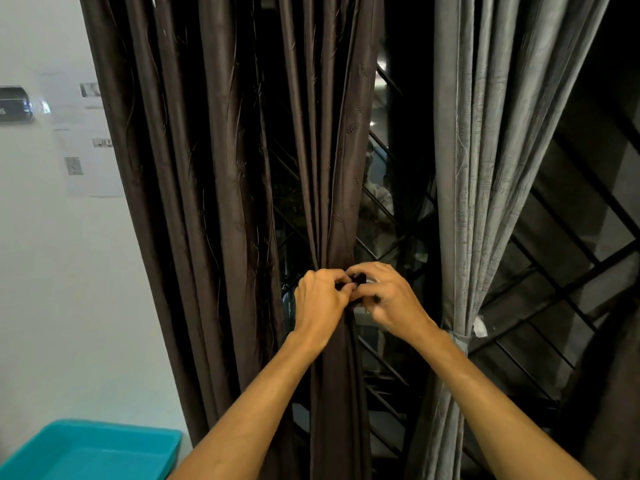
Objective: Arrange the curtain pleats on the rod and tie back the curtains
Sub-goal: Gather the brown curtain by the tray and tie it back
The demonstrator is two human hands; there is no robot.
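Curtain [334, 202] getting tied back: left grip [320, 301] and right grip [393, 301] both pinching dark tie [359, 279] between them. Next, pull snug, fasten.

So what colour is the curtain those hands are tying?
The curtain is dark brown, seen in the head view.

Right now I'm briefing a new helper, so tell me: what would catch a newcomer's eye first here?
Both hands meet at the centre: the left hand and right hand pinch a dark tie where the brown curtain is gathered. To the right hangs a grey curtain, already cinched by its band low down. A teal tub sits in the bottom left corner.
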